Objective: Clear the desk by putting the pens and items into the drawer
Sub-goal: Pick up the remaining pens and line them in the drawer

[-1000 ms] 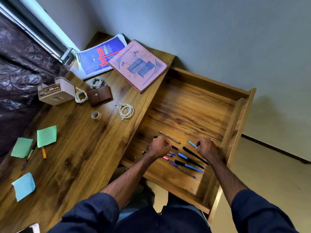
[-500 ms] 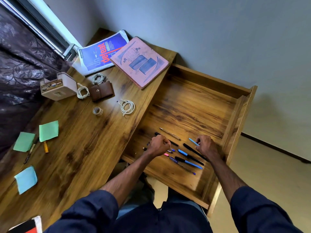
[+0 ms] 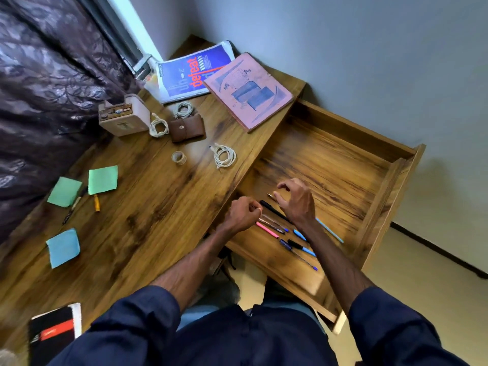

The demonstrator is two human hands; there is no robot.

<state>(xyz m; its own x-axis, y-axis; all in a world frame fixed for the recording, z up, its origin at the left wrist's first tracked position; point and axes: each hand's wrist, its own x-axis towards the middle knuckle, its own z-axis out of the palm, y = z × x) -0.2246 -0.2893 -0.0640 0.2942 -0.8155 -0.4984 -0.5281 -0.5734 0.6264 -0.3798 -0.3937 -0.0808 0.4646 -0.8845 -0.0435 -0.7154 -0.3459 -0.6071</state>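
The pens [image 3: 267, 230] lie at the drawer's [image 3: 330, 159] near end, right hand [image 3: 297, 203] loosely open above them, left hand [image 3: 244, 213] curled with contents indeterminate; the next move likely requires fetching the cable [image 3: 224, 156] from the desk [image 3: 158, 220].

Three sticky notes [image 3: 102, 179], three coiled cables [image 3: 224, 155], two pens [image 3: 97, 202] on the desk [image 3: 148, 220]. The drawer [image 3: 330, 159] bunch overlaps, can't count it.

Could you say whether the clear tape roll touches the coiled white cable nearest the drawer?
Apart: head view shows bare desk between clear tape roll and coiled white cable.
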